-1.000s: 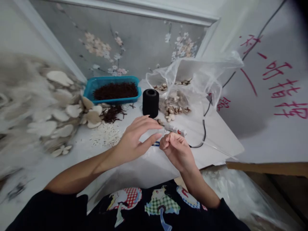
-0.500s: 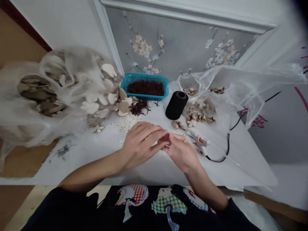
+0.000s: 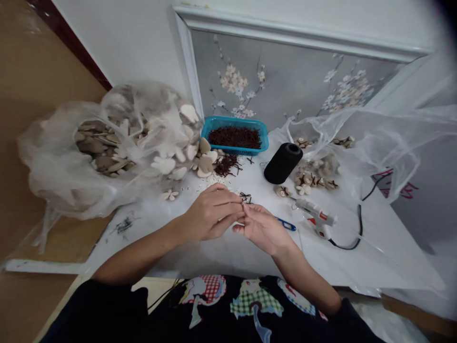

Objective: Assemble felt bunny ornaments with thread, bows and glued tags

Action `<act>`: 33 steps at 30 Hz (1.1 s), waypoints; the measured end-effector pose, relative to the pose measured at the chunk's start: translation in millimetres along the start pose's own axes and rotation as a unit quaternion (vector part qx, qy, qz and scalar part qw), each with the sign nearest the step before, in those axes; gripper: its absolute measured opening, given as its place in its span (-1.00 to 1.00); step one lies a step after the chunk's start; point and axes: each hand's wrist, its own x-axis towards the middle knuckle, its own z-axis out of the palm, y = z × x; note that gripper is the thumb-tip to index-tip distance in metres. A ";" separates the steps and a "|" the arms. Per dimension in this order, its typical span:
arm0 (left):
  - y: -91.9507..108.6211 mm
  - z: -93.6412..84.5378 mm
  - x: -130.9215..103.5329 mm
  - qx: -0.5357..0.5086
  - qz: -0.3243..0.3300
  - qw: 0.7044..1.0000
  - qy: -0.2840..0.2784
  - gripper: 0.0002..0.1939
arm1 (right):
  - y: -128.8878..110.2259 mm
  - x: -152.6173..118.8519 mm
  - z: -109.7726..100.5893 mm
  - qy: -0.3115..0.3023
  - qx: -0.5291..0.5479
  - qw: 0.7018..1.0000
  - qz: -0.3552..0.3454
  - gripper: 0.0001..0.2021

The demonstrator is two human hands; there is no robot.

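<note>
My left hand [image 3: 214, 212] and my right hand [image 3: 264, 227] meet over the middle of the table, fingertips pinched together. Whatever lies between them is too small and too covered to make out. Dark brown ribbon bows [image 3: 245, 196] show just behind the fingertips, and a blue-handled tool [image 3: 286, 224] pokes out beyond my right hand. To the right lies a white hot glue gun [image 3: 316, 212] with an orange trigger; near its nozzle is a beige felt piece [image 3: 283, 191] bearing a brown bow and a small pale tag. Small white bits [image 3: 216, 180] are scattered behind my left hand.
A blue basket [image 3: 266, 143] of brown bows stands at the back, with loose bows [image 3: 226, 165] in front. Left, a clear bag [image 3: 53, 157] spills felt shapes [image 3: 205, 164]. A black thread cone [image 3: 283, 163] stands before another bag [image 3: 385, 128] with finished-looking pieces. The glue gun's cord [image 3: 360, 224] trails right.
The view has shifted, so the table things appear further right. My hands stay together, with the right hand turned slightly; the blue-handled tool and the bows behind the fingertips now show.
</note>
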 end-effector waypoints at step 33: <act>-17.4 2.8 -36.9 -0.069 -0.163 0.983 0.041 -0.87 | 0.8 23.9 -5.6 0.005 -0.410 0.901 -0.140 -0.75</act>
